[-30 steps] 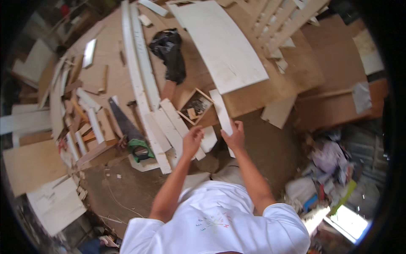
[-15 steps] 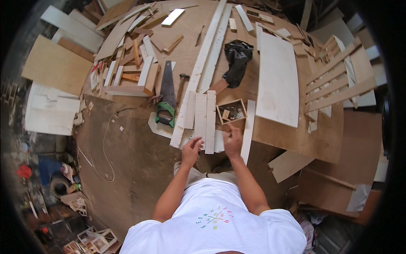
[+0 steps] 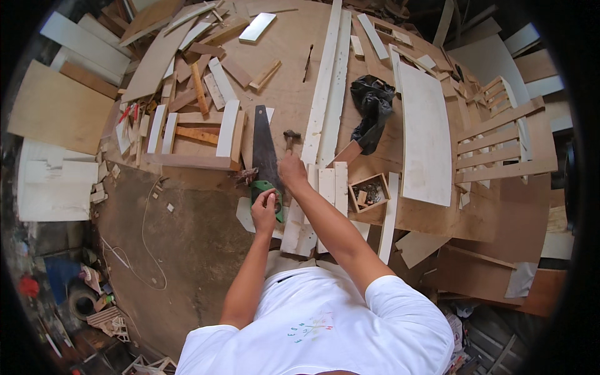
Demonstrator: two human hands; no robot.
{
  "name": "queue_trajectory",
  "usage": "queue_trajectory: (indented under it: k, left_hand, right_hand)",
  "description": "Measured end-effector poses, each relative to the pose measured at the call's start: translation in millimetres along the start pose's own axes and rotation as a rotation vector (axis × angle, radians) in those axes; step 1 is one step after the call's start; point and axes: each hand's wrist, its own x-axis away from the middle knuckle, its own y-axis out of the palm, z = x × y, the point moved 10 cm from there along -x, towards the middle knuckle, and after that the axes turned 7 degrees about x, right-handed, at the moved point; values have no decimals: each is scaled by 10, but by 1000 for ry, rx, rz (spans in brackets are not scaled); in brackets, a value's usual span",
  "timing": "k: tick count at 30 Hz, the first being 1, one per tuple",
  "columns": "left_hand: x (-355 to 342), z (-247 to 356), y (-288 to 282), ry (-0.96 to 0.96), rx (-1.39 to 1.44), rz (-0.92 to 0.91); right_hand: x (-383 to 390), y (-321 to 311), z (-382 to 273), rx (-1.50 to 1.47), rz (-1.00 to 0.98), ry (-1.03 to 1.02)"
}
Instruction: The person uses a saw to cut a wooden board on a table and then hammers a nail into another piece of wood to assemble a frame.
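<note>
My right hand (image 3: 292,171) is closed around the handle of a hammer (image 3: 291,135), its head pointing away from me. Over the green grip of a handsaw (image 3: 262,140) is my left hand (image 3: 264,211), fingertips pinched together; whatever they hold is too small to make out. The saw lies flat, blade pointing to the far side. Narrow wooden strips (image 3: 340,187) lie side by side, partly hidden under my right forearm. To their right stands a small wooden box (image 3: 369,192) with nails and a wood scrap inside.
Long pale boards (image 3: 325,87) run away across the worktable. Beyond the box lies a black plastic bag (image 3: 372,106). A wide white panel (image 3: 425,131) and a slatted frame (image 3: 500,140) occupy the right. Wooden offcuts (image 3: 203,81) pile up at the far left.
My hands have left the wooden strips and moved leftward. The right one has reached across and taken hold of the hammer; the left one is now over the saw grip. The view has shifted slightly.
</note>
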Motion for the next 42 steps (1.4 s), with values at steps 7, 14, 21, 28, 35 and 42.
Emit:
queue_trajectory:
  k: [7, 14, 21, 28, 35, 42]
  left_hand:
    - [-173, 40, -30, -58, 4, -128]
    - [-30, 224, 341, 22, -50, -213]
    - [574, 486, 1584, 293, -325, -506]
    - [1277, 170, 2759, 605, -523, -582]
    - [1755, -65, 3095, 726, -605, -400]
    - [1917, -45, 2993, 766, -600, -256]
  right_hand:
    - [-222, 156, 37, -47, 94, 59]
    - [840, -890, 243, -624, 153, 191]
    - [2560, -1775, 1917, -390, 492, 417]
    - [2894, -1759, 3308, 66, 442, 513]
    - [2686, -1602, 3829, -60, 121, 450]
    - [2847, -2122, 4525, 77, 258, 295]
